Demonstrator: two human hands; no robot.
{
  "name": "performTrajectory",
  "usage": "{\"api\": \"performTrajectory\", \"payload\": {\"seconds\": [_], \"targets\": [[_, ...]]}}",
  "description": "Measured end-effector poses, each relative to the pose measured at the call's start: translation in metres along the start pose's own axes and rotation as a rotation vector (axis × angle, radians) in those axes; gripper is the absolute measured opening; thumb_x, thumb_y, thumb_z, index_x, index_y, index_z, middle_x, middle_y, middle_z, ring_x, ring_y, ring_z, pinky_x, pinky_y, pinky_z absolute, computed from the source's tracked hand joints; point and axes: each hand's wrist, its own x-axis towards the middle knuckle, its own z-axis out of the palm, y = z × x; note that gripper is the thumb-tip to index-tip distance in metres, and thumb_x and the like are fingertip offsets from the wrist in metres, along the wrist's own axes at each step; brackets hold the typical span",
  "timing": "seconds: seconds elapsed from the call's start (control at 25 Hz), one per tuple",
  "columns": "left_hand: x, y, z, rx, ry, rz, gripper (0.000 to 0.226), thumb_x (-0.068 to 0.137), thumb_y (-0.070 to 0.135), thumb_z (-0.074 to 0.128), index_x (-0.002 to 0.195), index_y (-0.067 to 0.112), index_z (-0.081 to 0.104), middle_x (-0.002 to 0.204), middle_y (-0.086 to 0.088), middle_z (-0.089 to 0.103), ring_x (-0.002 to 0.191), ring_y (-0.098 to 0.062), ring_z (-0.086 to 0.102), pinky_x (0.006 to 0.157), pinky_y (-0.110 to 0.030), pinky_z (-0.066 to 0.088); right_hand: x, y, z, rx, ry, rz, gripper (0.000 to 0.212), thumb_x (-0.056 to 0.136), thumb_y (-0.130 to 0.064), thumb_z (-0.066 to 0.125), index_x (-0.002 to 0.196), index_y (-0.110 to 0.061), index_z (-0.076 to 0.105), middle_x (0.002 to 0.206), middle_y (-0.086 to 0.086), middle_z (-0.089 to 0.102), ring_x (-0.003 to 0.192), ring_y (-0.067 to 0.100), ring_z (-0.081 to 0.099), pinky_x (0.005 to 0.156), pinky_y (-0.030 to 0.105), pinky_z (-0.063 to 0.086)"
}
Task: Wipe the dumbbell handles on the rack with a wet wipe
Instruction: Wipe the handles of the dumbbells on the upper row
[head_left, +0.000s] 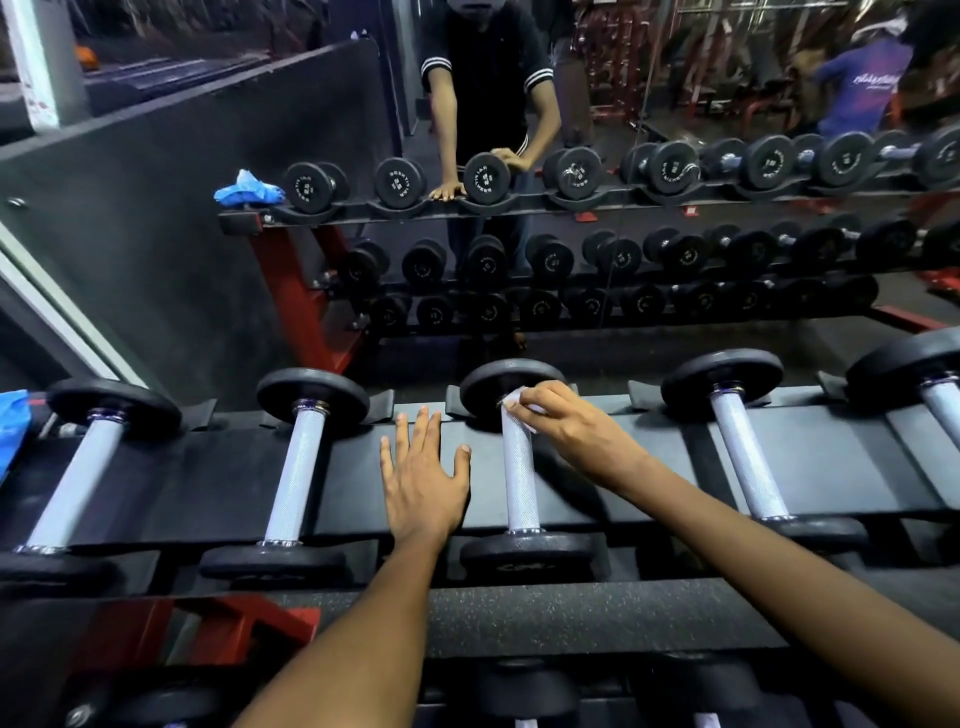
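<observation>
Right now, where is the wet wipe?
In the head view, right of centre: the right hand pinches the wet wipe against the far end of the third dumbbell handle, beside its rear weight plate.

I see a black metal rack tier (358, 483) carrying five black-plated, silver-handled dumbbells (298, 467) left to right, with my flat left hand (423, 480) resting on it.

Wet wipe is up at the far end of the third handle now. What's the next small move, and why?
Probably draw the right hand toward you, sliding the wet wipe down the handle. The wipe sits at the far end beside the far weight plate, so the knurled length below it looks unwiped. The left hand lies flat on the rack shelf, clear of that path.
</observation>
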Motion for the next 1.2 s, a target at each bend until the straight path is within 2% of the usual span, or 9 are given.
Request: {"api": "performTrajectory", "payload": {"seconds": [0.16,0.36,0.56,0.64,0.72,0.8,0.92,1.08,1.2], "targets": [[-0.001,0.0,-0.001,-0.012,0.006,0.001,0.062,0.098,0.048,0.038,0.153,0.023,0.026,0.161,0.007,0.018,0.15,-0.011,-0.002,0.12,-0.032,-0.012,-0.012,0.001,-0.001,0.03,0.093,0.123,0.034,0.1,-0.012,0.035,0.114,0.003,0.062,0.108,0.015,0.06,0.093,0.029,0.061,0.094,0.03,0.041],[0.0,-0.001,0.001,-0.01,0.009,0.004,0.062,0.097,0.049,0.038,0.153,0.023,0.027,0.161,0.008,0.019,0.15,-0.01,-0.002,0.12,-0.032,-0.011,-0.003,-0.002,0.006,-0.081,0.025,0.027,0.031,0.09,-0.003,0.048,0.118,0.004,0.06,0.114,0.013,0.056,0.095,0.028,0.056,0.087,0.031,0.048],[0.0,-0.001,0.002,-0.016,0.016,0.008,0.062,0.098,0.049,0.038,0.153,0.023,0.027,0.161,0.008,0.018,0.15,-0.01,-0.002,0.12,-0.032,-0.012,-0.014,-0.038,-0.004,0.451,0.083,1.015,0.023,0.089,-0.007,0.052,0.093,-0.014,0.073,0.082,-0.002,0.064,0.078,0.014,0.061,0.071,0.018,0.043],[0.0,-0.001,0.001,-0.018,0.014,0.0,0.062,0.097,0.048,0.038,0.153,0.023,0.026,0.161,0.008,0.017,0.15,-0.01,-0.003,0.12,-0.031,-0.012,0.012,-0.038,0.0,0.973,0.165,1.45,0.023,0.086,-0.005,0.047,0.072,-0.011,0.063,0.067,0.005,0.053,0.061,0.017,0.054,0.055,0.024,0.047],[0.0,0.0,0.0,-0.014,0.012,-0.001,0.063,0.097,0.049,0.038,0.153,0.023,0.025,0.161,0.009,0.017,0.149,-0.009,-0.003,0.12,-0.032,-0.012,0.033,-0.031,-0.004,1.464,0.126,1.697,0.016,0.084,-0.001,0.039,0.077,-0.005,0.052,0.077,0.017,0.054,0.066,0.027,0.056,0.057,0.029,0.055],[-0.002,0.0,-0.001,-0.025,0.013,-0.004,0.063,0.097,0.049,0.038,0.153,0.023,0.025,0.161,0.009,0.016,0.149,-0.009,-0.003,0.12,-0.031,-0.012,0.042,-0.021,-0.016,1.475,0.074,1.718,0.01,0.083,-0.009,0.041,0.076,-0.009,0.048,0.082,0.017,0.056,0.069,0.027,0.056,0.069,0.033,0.052],[0.002,0.001,0.001,-0.031,0.02,0.001,0.063,0.097,0.048,0.039,0.153,0.023,0.026,0.161,0.008,0.017,0.15,-0.01,-0.002,0.119,-0.03,-0.014,0.052,-0.021,-0.023,1.433,-0.049,1.647,0.018,0.082,-0.021,0.049,0.065,-0.019,0.043,0.058,0.001,0.041,0.051,0.014,0.037,0.055,0.026,0.031],[-0.001,-0.001,0.0,-0.027,0.018,-0.002,0.062,0.097,0.048,0.039,0.153,0.023,0.026,0.161,0.008,0.018,0.15,-0.01,-0.002,0.12,-0.031,-0.012,0.06,-0.036,-0.03,1.638,-0.05,1.646,0.013,0.085,-0.007,0.044,0.077,-0.004,0.053,0.075,0.01,0.059,0.069,0.022,0.06,0.07,0.033,0.05],[0.001,-0.001,0.001,-0.034,0.024,-0.003,0.062,0.097,0.05,0.038,0.153,0.024,0.026,0.161,0.008,0.018,0.15,-0.01,-0.003,0.118,-0.029,-0.015,0.067,-0.036,-0.033,1.453,-0.027,1.641,0.019,0.082,-0.003,0.044,0.064,-0.009,0.046,0.052,0.002,0.046,0.047,0.015,0.044,0.05,0.025,0.037]]}}
